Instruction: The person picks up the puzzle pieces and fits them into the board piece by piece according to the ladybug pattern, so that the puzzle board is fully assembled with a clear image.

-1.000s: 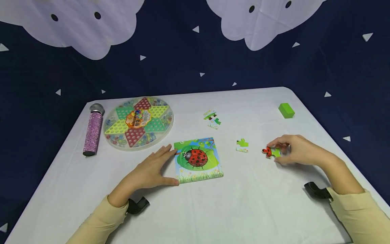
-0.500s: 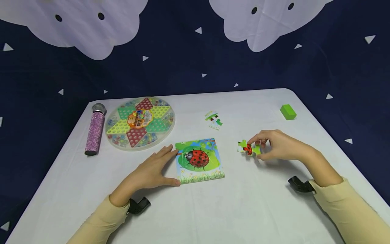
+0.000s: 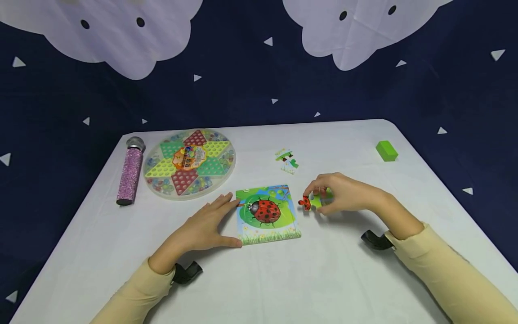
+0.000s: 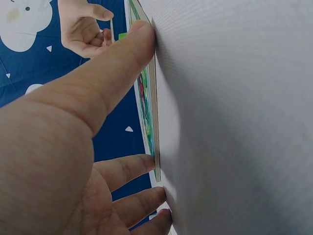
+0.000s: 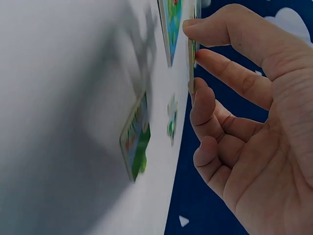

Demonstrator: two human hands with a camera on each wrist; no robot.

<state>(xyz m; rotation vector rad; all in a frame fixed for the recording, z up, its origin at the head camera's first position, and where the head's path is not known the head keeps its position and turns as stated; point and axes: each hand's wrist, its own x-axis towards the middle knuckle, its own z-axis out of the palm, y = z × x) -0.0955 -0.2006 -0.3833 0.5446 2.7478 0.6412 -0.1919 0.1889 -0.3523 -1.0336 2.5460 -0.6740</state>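
A square ladybug puzzle lies flat on the table. My left hand rests at its left side, fingers spread and fairly straight. In the left wrist view, the thumb and a fingertip touch the puzzle's edge. Just right of the puzzle, my right hand pinches a red, black-spotted and green puzzle piece between thumb and fingers. The right wrist view shows this piece edge-on, held above the table. Below it lies a loose green puzzle piece, mostly hidden behind my right hand in the head view.
More loose puzzle pieces lie behind the ladybug puzzle. A round Chinese checkers board and a pink glitter microphone are at the back left. A green block sits at the back right.
My right hand has carried the red and green puzzle piece leftward, over the loose green piece, to beside the ladybug puzzle. My left hand stays at the puzzle's left edge.
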